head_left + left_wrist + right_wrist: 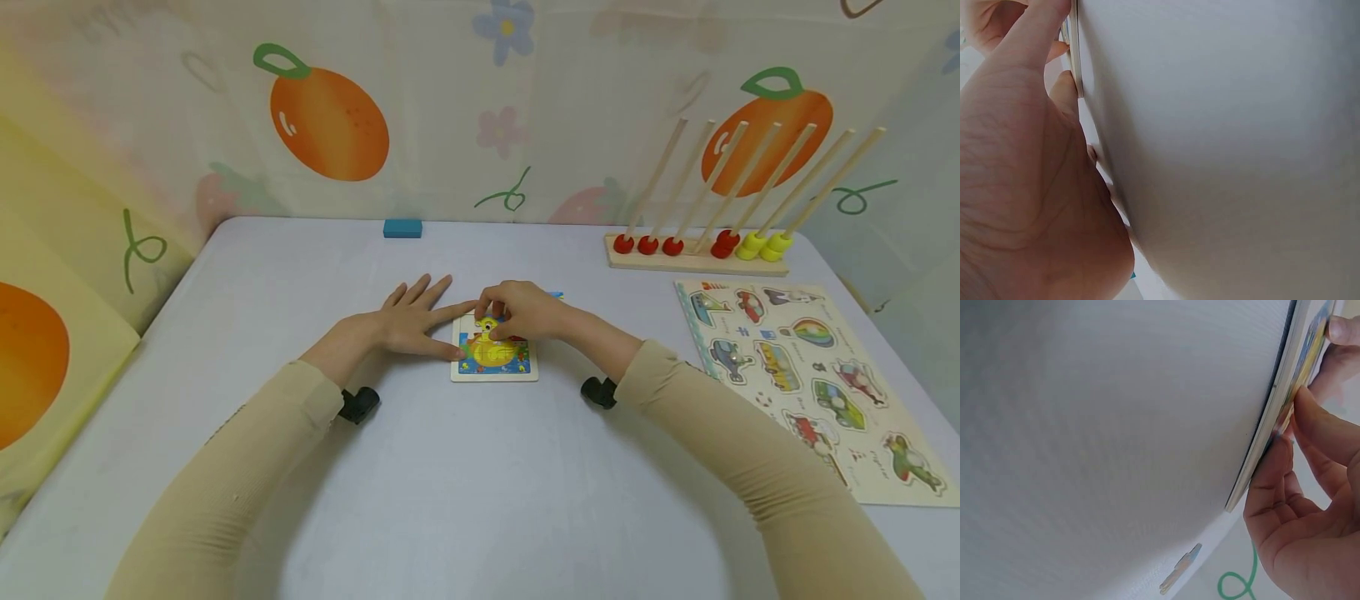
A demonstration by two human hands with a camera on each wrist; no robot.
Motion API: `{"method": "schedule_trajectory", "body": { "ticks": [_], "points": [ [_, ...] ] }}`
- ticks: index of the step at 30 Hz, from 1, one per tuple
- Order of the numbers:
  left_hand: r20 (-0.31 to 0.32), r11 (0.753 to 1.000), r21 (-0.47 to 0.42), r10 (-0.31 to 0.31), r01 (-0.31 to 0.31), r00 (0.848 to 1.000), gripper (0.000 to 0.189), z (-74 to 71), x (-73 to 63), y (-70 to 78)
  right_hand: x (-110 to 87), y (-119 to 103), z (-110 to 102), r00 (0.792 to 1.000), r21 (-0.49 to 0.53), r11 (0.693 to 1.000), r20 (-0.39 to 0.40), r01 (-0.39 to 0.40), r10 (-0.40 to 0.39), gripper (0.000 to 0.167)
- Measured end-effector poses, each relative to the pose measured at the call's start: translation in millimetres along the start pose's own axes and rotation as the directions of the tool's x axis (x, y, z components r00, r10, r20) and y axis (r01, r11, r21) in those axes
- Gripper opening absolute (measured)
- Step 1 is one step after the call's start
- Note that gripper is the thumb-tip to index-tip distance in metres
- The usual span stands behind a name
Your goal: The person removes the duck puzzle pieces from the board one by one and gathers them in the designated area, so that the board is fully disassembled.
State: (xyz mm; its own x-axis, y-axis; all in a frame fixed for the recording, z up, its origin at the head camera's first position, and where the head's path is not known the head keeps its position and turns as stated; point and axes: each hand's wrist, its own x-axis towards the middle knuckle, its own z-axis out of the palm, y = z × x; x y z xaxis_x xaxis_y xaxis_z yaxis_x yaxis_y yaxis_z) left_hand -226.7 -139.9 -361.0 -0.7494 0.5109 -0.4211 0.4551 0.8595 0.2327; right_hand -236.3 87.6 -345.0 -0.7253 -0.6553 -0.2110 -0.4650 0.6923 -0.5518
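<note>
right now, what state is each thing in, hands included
Duck puzzle: flat on the table, partly covered; completeness unclear
Loose piece: off the puzzle, lying on the table
Left hand: fingers spread, touching the puzzle's edge
Right hand: fingers curled over the puzzle; whether it pinches a piece is unclear
Blue block: resting at the table's far edge
Peg counter: standing, beads on six pegs, one bare
Picture board: flat, partly hidden

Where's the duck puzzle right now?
In the head view, the duck puzzle lies near the middle of the white table, with the left hand at its left edge and the right hand over its upper right part.
</note>
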Motion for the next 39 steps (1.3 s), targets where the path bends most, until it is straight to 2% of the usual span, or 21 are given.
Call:
{"method": "schedule_trajectory", "body": {
  "ticks": [21, 39],
  "points": [
    [-0.002, 1.0, -0.003, -0.003, 0.003, 1.0, 0.086, -0.1, 0.4, 0.1, 0.9, 0.0, 0.5, 1.0, -0.041, 0.999, 0.004, 0.002, -0.002, 0.023],
    [-0.005, 1.0, 0.001, -0.001, 0.001, 1.0, 0.085, 0.9, 1.2, -0.4, -0.1, -4.6, 0.7, 0.999, -0.061, 0.998, -0.031, -0.023, 0.021, 0.023]
  ]
}}
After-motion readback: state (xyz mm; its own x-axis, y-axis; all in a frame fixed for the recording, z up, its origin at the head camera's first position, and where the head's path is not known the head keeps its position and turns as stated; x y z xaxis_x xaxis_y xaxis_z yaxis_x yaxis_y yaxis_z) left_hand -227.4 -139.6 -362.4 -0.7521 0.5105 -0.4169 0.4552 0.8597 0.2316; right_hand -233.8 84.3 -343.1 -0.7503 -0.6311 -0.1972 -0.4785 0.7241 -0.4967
